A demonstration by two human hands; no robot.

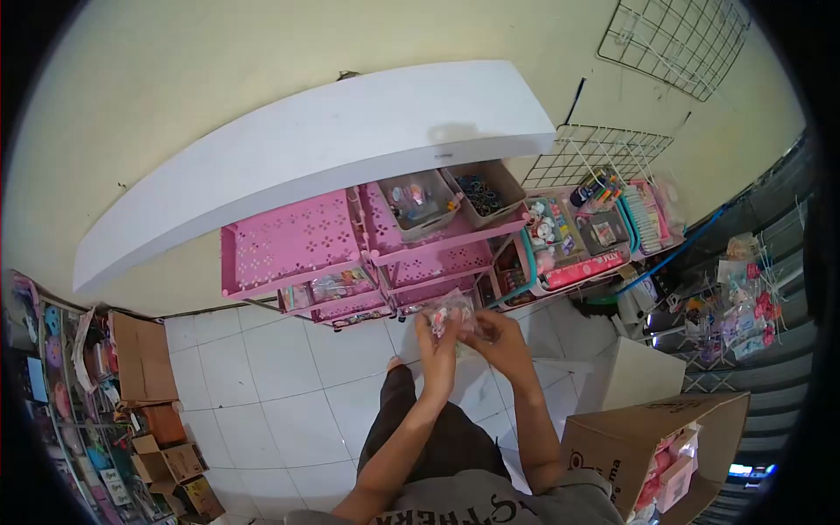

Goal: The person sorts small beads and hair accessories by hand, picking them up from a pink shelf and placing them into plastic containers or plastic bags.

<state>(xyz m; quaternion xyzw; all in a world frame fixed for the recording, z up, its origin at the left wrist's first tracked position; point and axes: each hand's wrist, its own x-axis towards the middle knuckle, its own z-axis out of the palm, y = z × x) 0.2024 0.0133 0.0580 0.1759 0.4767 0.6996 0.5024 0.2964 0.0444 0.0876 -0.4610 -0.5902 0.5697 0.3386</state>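
Note:
Both of my hands are raised in front of me, closed on a clear plastic packet with small pink and white items inside. My left hand grips it from the left with the thumb on its face. At the packet's right edge, the fingers of my right hand pinch the plastic. What the small items are is too small to tell. Just beyond the hands stands a pink tiered rack with perforated trays. On its top right sit a clear bin of small items and a grey bin of dark ones.
A white shelf juts from the wall above the rack. To the right are baskets of packaged goods and a wire grid. An open cardboard box with pink items stands close on my right. Stocked shelves and cartons line the left.

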